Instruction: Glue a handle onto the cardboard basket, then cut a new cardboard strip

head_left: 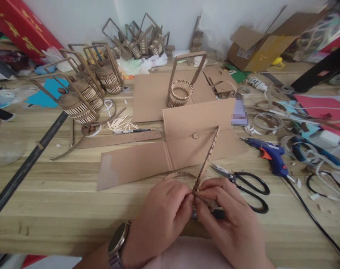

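My left hand (168,213) and my right hand (231,216) meet near the table's front edge, fingertips pinched together. Between them is a narrow corrugated cardboard strip (205,164), one length slanting up to the right and a curved part lying behind my left hand. Under my right fingers a dark object with a silvery end (218,213) partly shows; its kind is hidden. Black-handled scissors (243,183) lie just right of my right hand. Behind the strip sits a folded cardboard sheet (187,149).
A small basket with a tall handle (181,93) stands on flat cardboard (150,97). Lidded baskets (77,106) stand at left, near short sticks (121,122) and a pen (135,131). A blue glue gun (271,153) with its cord lies right. An open carton (259,48) sits behind.
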The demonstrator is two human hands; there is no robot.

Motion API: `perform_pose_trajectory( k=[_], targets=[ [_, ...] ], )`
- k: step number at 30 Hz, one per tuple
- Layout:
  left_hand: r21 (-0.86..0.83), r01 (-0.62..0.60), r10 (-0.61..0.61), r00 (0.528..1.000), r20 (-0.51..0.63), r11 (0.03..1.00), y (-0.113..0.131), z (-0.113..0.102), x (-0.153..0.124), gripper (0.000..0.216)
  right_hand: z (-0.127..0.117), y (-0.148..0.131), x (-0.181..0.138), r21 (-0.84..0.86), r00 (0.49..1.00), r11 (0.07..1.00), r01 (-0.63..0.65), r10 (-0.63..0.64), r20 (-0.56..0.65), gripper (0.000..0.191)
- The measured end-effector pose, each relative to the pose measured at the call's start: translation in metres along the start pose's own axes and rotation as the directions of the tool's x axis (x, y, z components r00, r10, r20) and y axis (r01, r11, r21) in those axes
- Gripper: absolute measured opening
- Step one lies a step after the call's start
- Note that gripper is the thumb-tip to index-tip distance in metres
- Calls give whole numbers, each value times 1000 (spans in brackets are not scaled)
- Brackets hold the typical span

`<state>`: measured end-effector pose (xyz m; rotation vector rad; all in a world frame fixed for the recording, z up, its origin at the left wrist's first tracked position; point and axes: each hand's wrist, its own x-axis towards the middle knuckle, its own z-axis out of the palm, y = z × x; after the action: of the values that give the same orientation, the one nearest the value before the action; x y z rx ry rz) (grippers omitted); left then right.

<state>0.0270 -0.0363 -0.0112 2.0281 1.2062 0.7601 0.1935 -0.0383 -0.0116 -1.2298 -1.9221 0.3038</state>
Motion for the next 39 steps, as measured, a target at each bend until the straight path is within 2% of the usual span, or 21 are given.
perform_pose_trajectory(
  k=[5, 7, 12, 21, 24, 31, 35, 39],
  targets=[
    [-65, -32, 29, 998, -52, 997, -1, -2, 0, 18, 1, 3, 2, 207, 993, 971, -115, 113, 24, 16],
    [-75, -19, 15, 998, -58, 997, -1, -2, 0, 19, 2, 3, 2, 226, 991, 965, -131, 129, 23, 16],
    [-100, 67, -70, 997, -26, 993, -2, -2, -1, 16, 0, 2, 2, 68, 1000, 998, -16, 17, -11, 12],
    [-17, 104, -104, 994, -20, 994, 0, 2, 1, 20, 1, 2, -1, -42, 994, 994, 106, -105, 3, 12],
    [-33, 116, -117, 993, -24, 993, 1, 2, 0, 21, 0, 2, -2, -41, 995, 995, 96, -96, 11, 12],
    [-153, 175, -178, 984, -6, 973, -1, 2, -2, 20, 1, 1, -4, 52, 999, 998, -37, 39, -38, 15],
    [-207, 229, -228, 973, 29, 951, -3, 2, -1, 18, 1, 0, -4, 27, 1000, 1000, 4, -3, -30, 14],
    [-187, 236, -232, 972, 43, 954, -5, 3, -1, 22, 2, -1, -4, -44, 996, 995, 93, -93, -3, 15]
  ],
)
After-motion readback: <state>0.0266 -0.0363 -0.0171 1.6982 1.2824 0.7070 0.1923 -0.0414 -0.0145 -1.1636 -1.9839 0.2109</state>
